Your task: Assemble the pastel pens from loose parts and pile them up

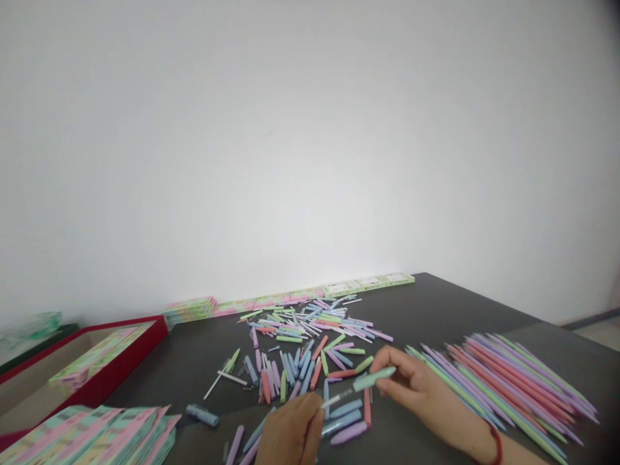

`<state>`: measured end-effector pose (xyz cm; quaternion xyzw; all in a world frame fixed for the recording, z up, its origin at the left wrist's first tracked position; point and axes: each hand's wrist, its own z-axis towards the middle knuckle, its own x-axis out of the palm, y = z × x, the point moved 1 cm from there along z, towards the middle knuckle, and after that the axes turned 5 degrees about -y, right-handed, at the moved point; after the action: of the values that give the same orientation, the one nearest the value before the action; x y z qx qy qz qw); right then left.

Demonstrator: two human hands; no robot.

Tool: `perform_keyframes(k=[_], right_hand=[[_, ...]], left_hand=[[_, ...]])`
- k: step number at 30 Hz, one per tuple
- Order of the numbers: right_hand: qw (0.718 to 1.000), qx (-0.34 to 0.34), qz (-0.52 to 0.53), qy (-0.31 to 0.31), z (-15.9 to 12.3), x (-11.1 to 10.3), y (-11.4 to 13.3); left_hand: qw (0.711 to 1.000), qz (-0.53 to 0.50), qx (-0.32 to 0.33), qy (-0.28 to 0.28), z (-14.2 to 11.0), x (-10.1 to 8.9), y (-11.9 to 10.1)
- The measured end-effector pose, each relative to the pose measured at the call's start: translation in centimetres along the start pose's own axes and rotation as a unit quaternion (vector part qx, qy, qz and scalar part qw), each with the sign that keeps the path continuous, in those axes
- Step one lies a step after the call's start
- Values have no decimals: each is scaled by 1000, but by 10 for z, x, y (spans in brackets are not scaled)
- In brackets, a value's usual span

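My right hand (pixel 416 387) pinches a pale green pen piece (pixel 374 378) above the dark table (pixel 436 310). My left hand (pixel 293 431) is closed round a thin white refill (pixel 334 400) whose tip points at the green piece. Both hands hover over a scatter of pastel pen caps and barrels (pixel 300 361) in blue, pink, green and purple, mixed with white refills.
A bundle of long pastel pen barrels (pixel 504 381) lies at the right. Flat pink and green cartons (pixel 92 436) are stacked at the lower left, more line the far edge (pixel 290 298). A red tray (pixel 111 371) holds cartons at the left. A white wall stands behind.
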<state>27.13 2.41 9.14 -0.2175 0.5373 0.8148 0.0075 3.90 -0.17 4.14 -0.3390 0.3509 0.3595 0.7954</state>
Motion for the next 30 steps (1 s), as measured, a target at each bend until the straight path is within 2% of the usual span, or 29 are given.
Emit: perform_keyframes(k=[4, 7, 10, 15, 24, 30], right_hand=[[999, 5, -32, 9, -2, 12, -1], [998, 13, -61, 18, -6, 27, -10], [996, 16, -81, 22, -10, 38, -22], [996, 14, -83, 30, -12, 43, -32], [992, 19, -120, 28, -13, 51, -40], [978, 38, -186, 86, -15, 53, -42]], left_hand=[[998, 38, 5, 42, 0, 2, -3], [994, 65, 13, 83, 0, 5, -8], [987, 85, -6, 133, 1, 5, -16], [972, 106, -31, 210, 4, 1, -23], [963, 111, -9, 246, 1, 15, -18], [962, 110, 10, 248, -1, 15, -18]])
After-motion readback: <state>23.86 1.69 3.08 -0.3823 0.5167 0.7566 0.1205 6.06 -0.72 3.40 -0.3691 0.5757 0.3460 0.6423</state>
